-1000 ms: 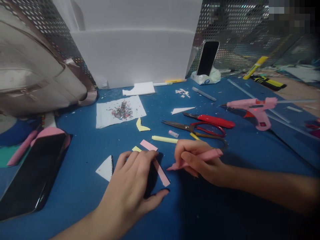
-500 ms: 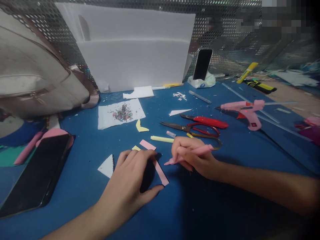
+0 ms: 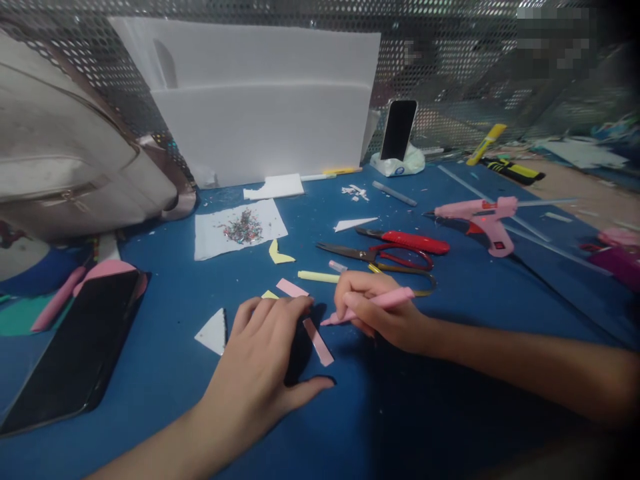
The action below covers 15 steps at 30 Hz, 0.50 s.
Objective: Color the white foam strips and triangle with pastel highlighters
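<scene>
A pink marker [image 3: 383,301] is gripped like a pen in my right hand [image 3: 370,310], its tip pointing left, just off a pink strip [image 3: 319,342] on the blue table. My left hand [image 3: 265,340] rests on the table with thumb and fingers spread, fingertips at the strip's upper end. Another pink strip [image 3: 291,287] and a bit of yellow paper [image 3: 270,295] show just beyond those fingers. Left of the hand lies a white triangular piece [image 3: 213,332], partly covered by it. A pale yellow marker [image 3: 317,276] is behind my right hand.
Scissors [image 3: 350,251] and a red-handled tool [image 3: 415,241] lie behind my right hand. A pink glue gun [image 3: 480,217] sits to the right. White paper with glittery bits [image 3: 210,237] and a yellow cutout [image 3: 281,253] are further back. A black phone [image 3: 75,353] lies left.
My left thumb has come off the lower end of the pink strip and stretches out below it. The view has shifted slightly; the marker stays in my right hand, near the strip.
</scene>
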Motion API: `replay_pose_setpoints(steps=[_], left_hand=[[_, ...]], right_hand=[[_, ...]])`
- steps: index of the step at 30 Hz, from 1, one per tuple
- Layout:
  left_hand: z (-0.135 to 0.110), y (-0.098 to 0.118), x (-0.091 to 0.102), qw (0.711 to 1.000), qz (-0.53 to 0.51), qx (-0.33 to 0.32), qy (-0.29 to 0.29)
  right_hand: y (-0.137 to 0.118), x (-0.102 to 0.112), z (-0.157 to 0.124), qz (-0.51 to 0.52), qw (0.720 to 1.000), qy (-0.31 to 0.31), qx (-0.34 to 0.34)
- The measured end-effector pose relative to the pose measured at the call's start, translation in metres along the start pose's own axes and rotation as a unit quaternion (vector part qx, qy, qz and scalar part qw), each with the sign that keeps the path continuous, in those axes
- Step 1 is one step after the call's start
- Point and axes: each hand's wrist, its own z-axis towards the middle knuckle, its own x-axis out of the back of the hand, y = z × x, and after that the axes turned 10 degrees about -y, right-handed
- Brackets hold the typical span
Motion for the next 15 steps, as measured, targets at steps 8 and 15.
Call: replay_pose_setpoints(steps=[8,15], left_hand=[[0.0024,0.0063,-0.0015,1.000,-0.012,-0.015,0.006],[0.0042,0.0048,-0.0039,0.999,-0.030,-0.027,0.012]], right_hand=[[-0.0006,-0.0009,0.0015,-0.033,0.999,-0.002,0.023],[-0.0014,-0.0014,0.0006,-0.038,0.999,-0.001,0.025]])
